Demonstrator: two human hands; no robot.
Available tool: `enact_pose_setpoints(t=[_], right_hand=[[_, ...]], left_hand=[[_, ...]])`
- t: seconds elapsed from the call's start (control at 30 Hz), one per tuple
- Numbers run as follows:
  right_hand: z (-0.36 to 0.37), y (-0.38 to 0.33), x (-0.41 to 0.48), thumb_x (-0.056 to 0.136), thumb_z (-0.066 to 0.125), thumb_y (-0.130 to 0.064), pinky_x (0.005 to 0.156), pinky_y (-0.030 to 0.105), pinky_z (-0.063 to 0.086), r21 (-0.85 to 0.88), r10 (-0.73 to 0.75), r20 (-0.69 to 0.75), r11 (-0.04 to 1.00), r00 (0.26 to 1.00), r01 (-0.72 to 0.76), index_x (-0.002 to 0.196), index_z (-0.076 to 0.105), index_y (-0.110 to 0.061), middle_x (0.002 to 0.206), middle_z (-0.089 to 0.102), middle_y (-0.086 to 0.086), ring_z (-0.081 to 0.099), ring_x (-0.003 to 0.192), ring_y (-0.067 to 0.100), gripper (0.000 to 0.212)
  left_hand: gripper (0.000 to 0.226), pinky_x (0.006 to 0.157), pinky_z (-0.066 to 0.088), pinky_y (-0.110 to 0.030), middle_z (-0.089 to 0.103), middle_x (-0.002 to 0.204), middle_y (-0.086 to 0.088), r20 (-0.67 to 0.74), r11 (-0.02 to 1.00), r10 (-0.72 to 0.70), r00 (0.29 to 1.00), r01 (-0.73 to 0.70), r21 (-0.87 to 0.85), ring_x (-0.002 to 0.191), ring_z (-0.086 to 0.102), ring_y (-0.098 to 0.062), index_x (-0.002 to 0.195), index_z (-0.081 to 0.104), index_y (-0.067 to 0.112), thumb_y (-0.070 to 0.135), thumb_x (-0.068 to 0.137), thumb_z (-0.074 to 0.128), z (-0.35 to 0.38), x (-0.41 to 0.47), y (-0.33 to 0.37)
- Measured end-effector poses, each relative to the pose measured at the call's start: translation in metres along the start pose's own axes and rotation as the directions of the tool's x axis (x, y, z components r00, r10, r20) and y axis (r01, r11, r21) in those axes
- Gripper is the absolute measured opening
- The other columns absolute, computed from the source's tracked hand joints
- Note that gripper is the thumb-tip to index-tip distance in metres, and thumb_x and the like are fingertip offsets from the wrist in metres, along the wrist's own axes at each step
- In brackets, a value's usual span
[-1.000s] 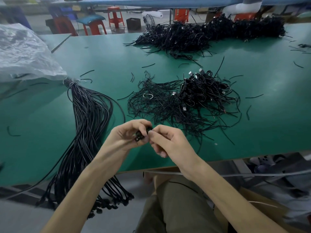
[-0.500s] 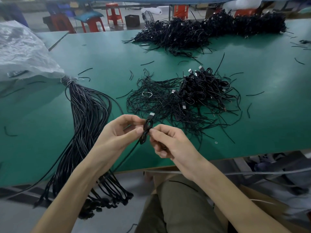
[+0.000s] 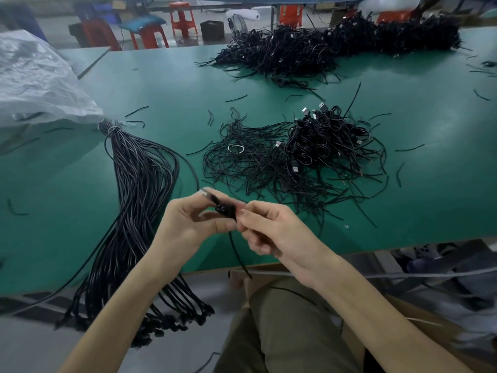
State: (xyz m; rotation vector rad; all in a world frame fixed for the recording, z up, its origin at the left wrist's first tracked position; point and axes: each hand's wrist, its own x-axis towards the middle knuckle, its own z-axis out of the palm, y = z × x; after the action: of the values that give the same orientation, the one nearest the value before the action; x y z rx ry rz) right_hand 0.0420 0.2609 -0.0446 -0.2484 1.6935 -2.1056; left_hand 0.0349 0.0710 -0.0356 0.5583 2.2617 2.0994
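My left hand (image 3: 188,224) grips a small coil of black USB cable (image 3: 224,210) above the near edge of the green table (image 3: 161,84); its metal plug sticks out up and to the left. My right hand (image 3: 271,230) pinches the same cable just right of the coil. A loose tail of the cable hangs down between my hands towards my lap.
A long tied bundle of black cables (image 3: 137,189) lies on the left and hangs over the table edge. A heap of thin black ties (image 3: 247,162) and a pile of coiled USB cables (image 3: 325,138) lie ahead. A larger cable pile (image 3: 336,44) sits at the back, a plastic bag (image 3: 35,82) at left.
The coil has turned in my hands: the plug, which pointed up half a second ago, now points up-left, and a cable tail now hangs below my hands.
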Motion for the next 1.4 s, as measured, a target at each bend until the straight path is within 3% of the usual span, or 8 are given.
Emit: enact_pose_setpoints(t=[0.27,0.43,0.57,0.7,0.93,1.1,1.27,1.4], right_hand=[[-0.006,-0.008,-0.01,0.1,0.06,-0.019,0.049,0.022,0.023,0.356,0.08,0.144,0.926,0.986,-0.127,0.081,0.06,-0.011,0.059,0.042,-0.002,0.031,0.046,0.008,0.02],[-0.007,-0.011,-0.013,0.099,0.062,-0.023,0.05,0.024,0.02,0.165,0.011,0.092,0.986,0.996,-0.026,0.081,0.061,-0.012,0.061,0.046,0.0,0.033,0.048,0.01,0.021],[0.0,-0.007,-0.011,0.103,0.058,-0.02,0.046,0.019,0.031,-0.056,-0.065,0.029,0.996,0.997,0.066,0.085,0.062,-0.009,0.063,0.048,0.002,0.036,0.053,0.012,0.022],[0.0,-0.001,-0.01,0.104,0.058,-0.017,0.045,0.018,0.033,-0.167,-0.115,0.022,0.979,0.993,0.117,0.084,0.061,-0.006,0.058,0.049,-0.001,0.039,0.049,0.01,0.023],[-0.007,0.004,-0.006,0.098,0.061,-0.019,0.044,0.02,0.023,0.184,0.038,-0.007,0.982,0.999,-0.036,0.078,0.06,-0.01,0.056,0.041,0.0,0.03,0.043,0.01,0.022],[-0.007,-0.001,-0.006,0.095,0.058,-0.02,0.045,0.02,0.024,0.475,0.133,0.086,0.866,0.987,-0.158,0.082,0.059,-0.011,0.057,0.034,-0.006,0.028,0.042,0.006,0.016],[-0.003,-0.004,-0.012,0.104,0.057,-0.025,0.049,0.023,0.028,-0.061,-0.076,-0.192,0.996,0.978,0.065,0.083,0.062,-0.011,0.058,0.047,-0.001,0.038,0.051,0.013,0.026],[-0.001,0.001,-0.019,0.097,0.064,-0.045,0.068,0.019,0.044,-0.528,-0.383,-0.252,0.824,0.889,0.206,0.101,0.058,-0.023,0.083,0.056,-0.004,0.051,0.072,0.008,0.023]], left_hand=[[0.044,0.079,0.051,-0.016,0.058,0.093,-0.008,-0.042,0.899,0.336,0.941,-0.307,0.313,0.087,0.058,-0.013,0.064,0.072,0.015,-0.027,0.076,0.069,-0.011,-0.006,0.013],[0.009,0.078,0.062,-0.037,0.067,0.103,-0.017,-0.051,0.983,-0.066,0.997,0.074,0.167,0.087,0.069,-0.02,0.099,0.068,-0.002,-0.003,0.095,0.061,-0.014,0.001,0.013],[0.064,0.068,0.055,-0.042,0.07,0.099,-0.021,0.22,0.887,-0.461,0.86,0.442,0.131,0.078,0.069,-0.031,0.105,0.066,-0.005,0.053,0.107,0.037,-0.013,0.003,0.013],[0.068,0.063,0.051,-0.029,0.07,0.088,-0.017,0.333,0.891,-0.455,0.826,0.425,0.162,0.073,0.063,-0.029,0.091,0.073,0.007,0.063,0.103,0.037,-0.01,0.008,0.015],[0.021,0.08,0.054,-0.025,0.073,0.091,-0.009,0.073,0.964,0.047,0.996,-0.065,0.259,0.088,0.07,-0.017,0.092,0.076,0.01,-0.004,0.077,0.079,0.004,0.014,0.007],[0.021,0.085,0.051,-0.028,0.068,0.105,-0.004,0.202,0.571,0.56,0.804,-0.551,0.609,0.098,0.064,-0.022,0.104,0.078,0.006,-0.007,0.093,0.066,0.008,0.003,-0.002],[0.019,0.085,0.056,-0.04,0.071,0.102,0.003,-0.034,0.847,0.334,0.942,-0.284,0.45,0.097,0.069,-0.024,0.102,0.077,0.016,0.009,0.084,0.079,0.012,0.003,-0.008],[0.021,0.075,0.056,-0.025,0.076,0.088,0.004,-0.171,0.96,0.115,0.978,-0.066,0.27,0.079,0.072,-0.012,0.1,0.075,0.022,0.028,0.08,0.077,0.02,0.006,-0.007]])
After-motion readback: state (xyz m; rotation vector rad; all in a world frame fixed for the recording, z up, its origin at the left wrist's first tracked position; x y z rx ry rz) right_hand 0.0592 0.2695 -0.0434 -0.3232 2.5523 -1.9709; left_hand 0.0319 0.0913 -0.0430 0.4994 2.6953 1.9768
